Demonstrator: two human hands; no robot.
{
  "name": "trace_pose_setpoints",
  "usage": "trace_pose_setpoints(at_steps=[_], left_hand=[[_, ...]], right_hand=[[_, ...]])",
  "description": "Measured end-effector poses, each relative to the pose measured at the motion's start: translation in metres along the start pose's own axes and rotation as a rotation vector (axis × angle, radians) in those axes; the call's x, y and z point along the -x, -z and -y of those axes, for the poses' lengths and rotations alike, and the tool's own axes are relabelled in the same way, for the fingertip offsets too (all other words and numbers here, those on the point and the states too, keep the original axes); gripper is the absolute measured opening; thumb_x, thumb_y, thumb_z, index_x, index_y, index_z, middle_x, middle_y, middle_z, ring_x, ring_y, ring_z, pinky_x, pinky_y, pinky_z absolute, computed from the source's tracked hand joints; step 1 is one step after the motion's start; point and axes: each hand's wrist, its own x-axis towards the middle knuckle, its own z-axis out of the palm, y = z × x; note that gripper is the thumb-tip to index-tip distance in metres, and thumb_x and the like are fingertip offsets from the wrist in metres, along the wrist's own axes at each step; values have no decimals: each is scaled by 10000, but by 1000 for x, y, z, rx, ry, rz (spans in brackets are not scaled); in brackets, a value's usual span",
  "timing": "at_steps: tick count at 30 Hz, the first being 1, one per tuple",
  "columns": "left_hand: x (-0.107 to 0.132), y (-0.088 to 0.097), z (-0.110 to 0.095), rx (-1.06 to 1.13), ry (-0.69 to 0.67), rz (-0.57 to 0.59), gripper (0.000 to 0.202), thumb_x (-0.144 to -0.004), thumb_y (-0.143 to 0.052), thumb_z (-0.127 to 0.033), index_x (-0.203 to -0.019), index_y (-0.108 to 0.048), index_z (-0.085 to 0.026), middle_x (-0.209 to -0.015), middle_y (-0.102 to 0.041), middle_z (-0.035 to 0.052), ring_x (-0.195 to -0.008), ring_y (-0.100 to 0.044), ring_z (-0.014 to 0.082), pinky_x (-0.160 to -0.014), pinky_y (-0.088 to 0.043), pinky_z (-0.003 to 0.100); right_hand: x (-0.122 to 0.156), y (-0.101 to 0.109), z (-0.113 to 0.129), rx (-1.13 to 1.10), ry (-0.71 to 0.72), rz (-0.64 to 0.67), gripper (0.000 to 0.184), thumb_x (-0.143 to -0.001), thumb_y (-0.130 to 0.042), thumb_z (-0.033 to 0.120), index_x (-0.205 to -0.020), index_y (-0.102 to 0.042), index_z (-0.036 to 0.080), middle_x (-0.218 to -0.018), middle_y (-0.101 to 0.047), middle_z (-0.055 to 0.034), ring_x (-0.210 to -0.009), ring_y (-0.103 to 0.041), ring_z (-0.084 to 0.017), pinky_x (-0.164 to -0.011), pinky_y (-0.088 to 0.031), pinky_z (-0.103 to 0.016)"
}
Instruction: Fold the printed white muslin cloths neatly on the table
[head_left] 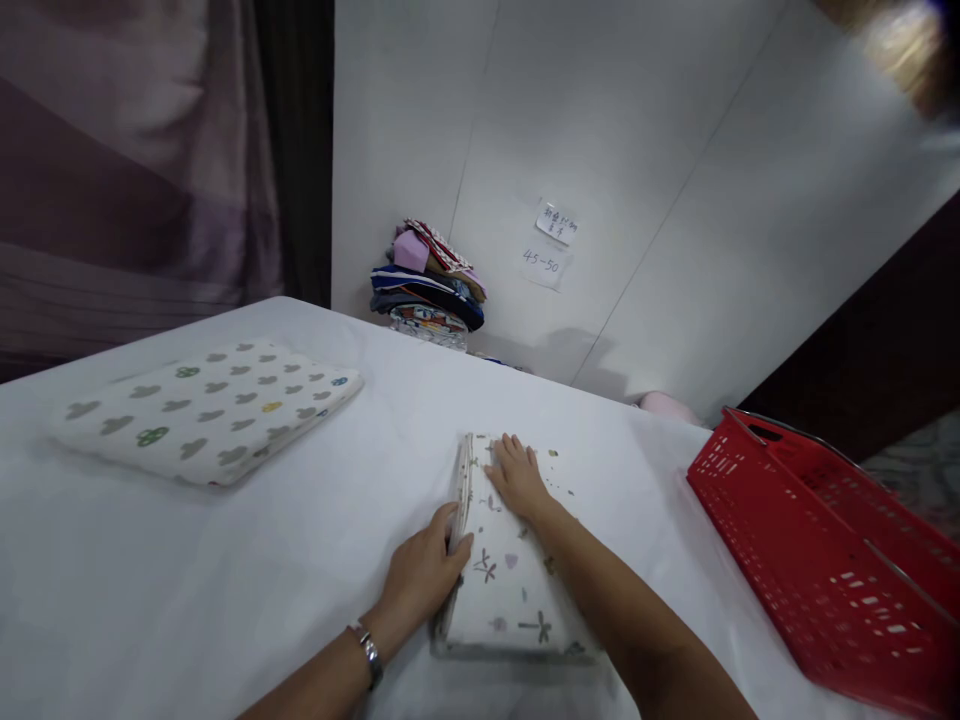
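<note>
A folded white cloth with small printed figures [510,590] lies on the white table [315,560] in front of me. My left hand [424,570] grips its left edge, thumb on top and fingers along the side; a metal bracelet is on that wrist. My right hand [516,478] lies flat, fingers spread, pressing on the cloth's far end.
A white pillow with grey cloud shapes [206,410] rests at the left of the table. A red plastic basket [832,560] stands at the right edge. Folded clothes [431,285] are stacked against the white wall, next to paper notes [551,245].
</note>
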Motion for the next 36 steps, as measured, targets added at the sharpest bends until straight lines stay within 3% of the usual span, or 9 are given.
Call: trace_pose_setpoints(at_steps=[5, 12, 19, 24, 29, 32, 36], left_hand=[[0, 0, 0, 0, -2, -9, 479, -860, -359, -437, -1298, -376, -245, -947, -670, 32, -857, -619, 198, -718, -405, 279], [1, 1, -1, 18, -2, -11, 485, -852, -374, -439, -1296, -392, -245, -953, -668, 27, -845, -616, 200, -697, -393, 278], [0, 2, -1, 35, 7, -9, 521, -836, -390, -462, -1303, -391, -232, -915, -658, 33, -828, -606, 209, -677, -383, 278], [1, 0, -2, 49, 6, -26, 513, -830, -401, -449, -1291, -406, -225, -898, -658, 35, -816, -605, 211, -680, -377, 280], [-1, 5, -2, 114, 33, -38, 542, -808, -440, -453, -1293, -417, -212, -882, -662, 30, -802, -609, 205, -671, -382, 277], [-1, 6, -5, 185, 77, -33, 558, -783, -475, -468, -1267, -443, -192, -850, -659, 30, -786, -615, 204, -657, -391, 276], [4, -8, -13, 449, 134, 33, 630, -734, -565, -438, -1274, -405, -155, -870, -655, 59, -758, -624, 204, -618, -427, 277]], right_hand=[[6, 0, -10, -1, -98, 45, 618, -922, -280, 512, -1423, -288, 149, -1496, -200, -115, -1388, -110, -259, -1101, -75, -477], [7, 3, -11, -22, -108, 51, 607, -921, -304, 481, -1414, -304, 126, -1496, -200, -120, -1386, -113, -258, -1101, -82, -476], [53, 15, -41, -113, -263, -57, 623, -865, -442, 381, -1412, -308, 113, -1496, -196, -122, -1387, -104, -263, -1108, -113, -460], [100, 10, -69, -511, -464, -158, 697, -804, -521, 425, -1413, -310, 159, -1445, -335, -96, -1328, -300, -235, -1088, -243, -367], [131, 15, -56, -837, -654, -159, 864, -720, -643, 441, -1444, -231, 208, -1350, -461, -115, -1117, -539, -239, -893, -449, -315], [137, 26, -46, -1063, -689, -99, 957, -681, -693, 387, -1457, -157, 223, -1222, -574, -100, -925, -628, -222, -742, -509, -299], [139, 40, -56, -1253, -651, -110, 1016, -640, -718, 300, -1458, -125, 196, -1115, -629, -99, -821, -648, -219, -714, -522, -321]])
